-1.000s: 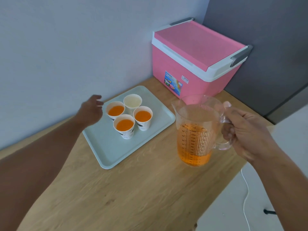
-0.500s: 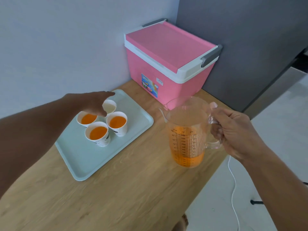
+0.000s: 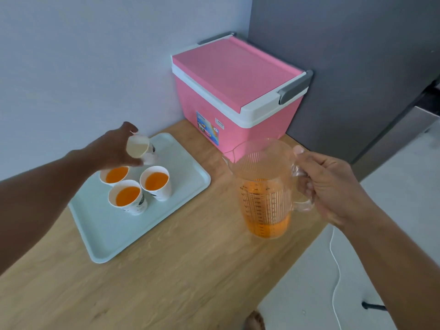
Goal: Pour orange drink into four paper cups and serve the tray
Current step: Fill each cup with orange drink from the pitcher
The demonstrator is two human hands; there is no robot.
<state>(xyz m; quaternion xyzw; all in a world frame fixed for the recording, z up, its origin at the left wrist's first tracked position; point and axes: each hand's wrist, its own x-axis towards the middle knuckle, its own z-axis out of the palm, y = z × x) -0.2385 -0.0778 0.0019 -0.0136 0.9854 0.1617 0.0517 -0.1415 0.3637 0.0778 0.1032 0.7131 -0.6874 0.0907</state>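
A pale green tray (image 3: 183,186) lies on the wooden counter. Three paper cups filled with orange drink stand on it: one at the back left (image 3: 114,175), one in front (image 3: 126,196), one on the right (image 3: 156,182). My left hand (image 3: 112,150) holds the empty fourth cup (image 3: 139,146) lifted above the tray's back part and tilted toward me, so its pale inside shows. My right hand (image 3: 333,189) grips the handle of a clear measuring jug (image 3: 264,189), upright and about half full of orange drink, held to the right of the tray.
A pink cooler box (image 3: 235,91) with a white rim stands shut in the back corner against the wall. The counter's edge runs diagonally at the right, with floor and a white cable (image 3: 335,265) below. A grey panel rises behind the cooler.
My left hand reached over the cups, took hold of the empty cup and lifted it off the tray. The jug stayed upright in my right hand.
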